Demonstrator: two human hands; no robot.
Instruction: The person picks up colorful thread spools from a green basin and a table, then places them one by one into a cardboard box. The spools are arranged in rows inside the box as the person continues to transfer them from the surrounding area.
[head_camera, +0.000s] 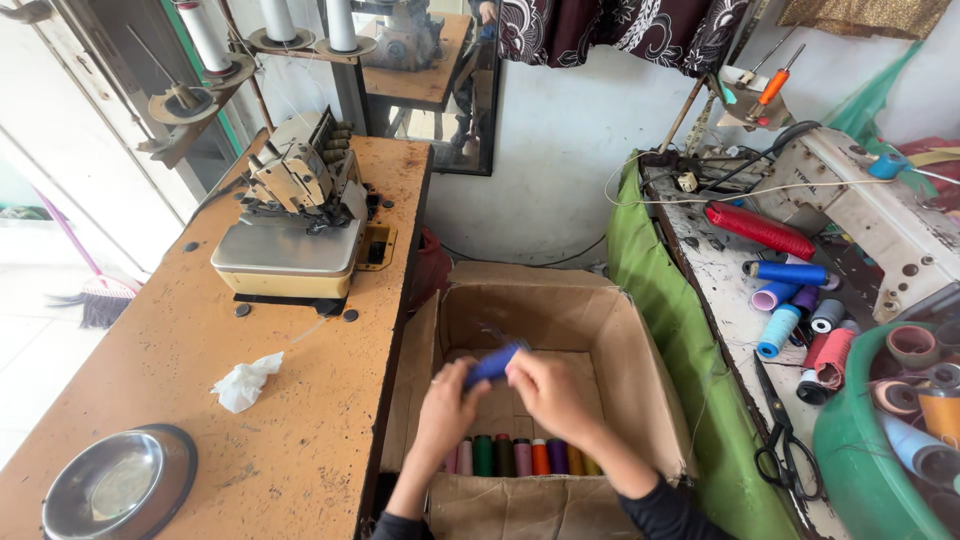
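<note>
Blue thread on a spool (494, 363) is held between the person's two hands over an open cardboard box (640, 380) that sits on the floor between two work surfaces. The left hand (447, 408) curls its fingers around the lower end of the spool, and the right hand (548, 392) closes over its upper end from the other side, so both hands grip the same spool just above the middle of the box. Along the near wall of the box, a row of thread spools (520, 456) already stands upright side by side, in pink, green, dark, red, purple and orange; it appears to be a single row, and most of the box floor behind it is bare cardboard. Judging from this, the packing looks to be at an early stage, with one row placed and the blue spool not yet set down. To the right, a pale tabletop (725, 300) carries more loose spools (790, 295) in red, blue, lilac and light blue, with black scissors (785, 440) near its front edge and a green tub (850, 450) holding further cones. To the left, an orange-brown tabletop (180, 370) carries a sewing machine (295, 215), a crumpled white cloth (245, 382) and a steel bowl (118, 485).
</note>
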